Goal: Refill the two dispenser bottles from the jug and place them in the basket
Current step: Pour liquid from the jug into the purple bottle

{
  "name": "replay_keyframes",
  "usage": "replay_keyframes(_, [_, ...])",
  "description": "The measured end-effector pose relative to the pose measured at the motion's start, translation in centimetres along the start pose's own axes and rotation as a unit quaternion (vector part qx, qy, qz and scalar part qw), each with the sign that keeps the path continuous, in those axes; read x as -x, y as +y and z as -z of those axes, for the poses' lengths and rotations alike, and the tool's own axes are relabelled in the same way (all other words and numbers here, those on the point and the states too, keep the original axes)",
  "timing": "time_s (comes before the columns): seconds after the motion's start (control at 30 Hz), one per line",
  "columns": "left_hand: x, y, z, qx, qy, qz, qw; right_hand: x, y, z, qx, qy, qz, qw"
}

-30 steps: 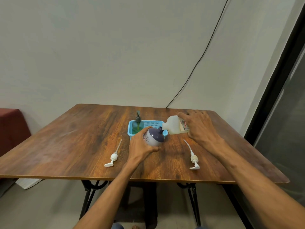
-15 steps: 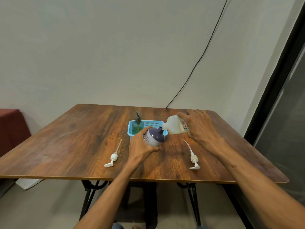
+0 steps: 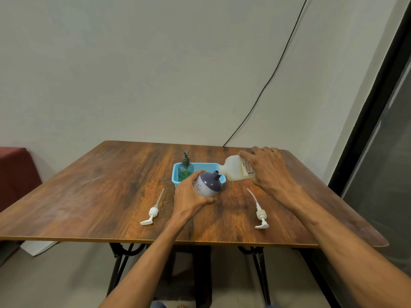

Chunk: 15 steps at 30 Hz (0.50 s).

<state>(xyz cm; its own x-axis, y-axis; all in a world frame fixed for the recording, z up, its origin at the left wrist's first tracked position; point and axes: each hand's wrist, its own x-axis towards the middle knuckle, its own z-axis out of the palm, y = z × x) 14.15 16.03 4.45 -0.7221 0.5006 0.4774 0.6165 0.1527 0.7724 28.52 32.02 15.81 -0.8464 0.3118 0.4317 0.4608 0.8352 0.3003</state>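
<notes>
Nearest on the wooden table lie two loose white pump heads with their tubes pointing away: the left pump head sits to the left of the person's left forearm, and the right pump head lies between the two arms, nearer the right one. Neither is touched by anything.

Just beyond them the left hand wraps around the near left side of a round purple dispenser bottle, fingers curled over its top and thumb under its near side, holding it tilted so the open neck points up and to the right. The bottle's white lower part carries small dots.

To its right the right hand clasps the pale translucent jug from above and behind, fingers spread over the label end. The jug is tipped on its side, its mouth pointing left and meeting the neck of the purple bottle; whether liquid is running cannot be told.

Right behind the purple bottle stands the light blue basket, partly hidden by it. In the basket's left end a green dispenser bottle stands upright with its dark pump fitted.

Farther back, a black cable runs down the plain wall to the table's far edge. A dark red surface shows at the far left, and a dark frame edges the right.
</notes>
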Motion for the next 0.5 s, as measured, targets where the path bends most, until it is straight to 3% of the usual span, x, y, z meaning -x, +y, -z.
replay_keyframes(0.5, [0.06,0.00,0.10,0.001,0.005,0.002,1.000,-0.09,-0.03,-0.36,0.002,0.003,0.003,1.000])
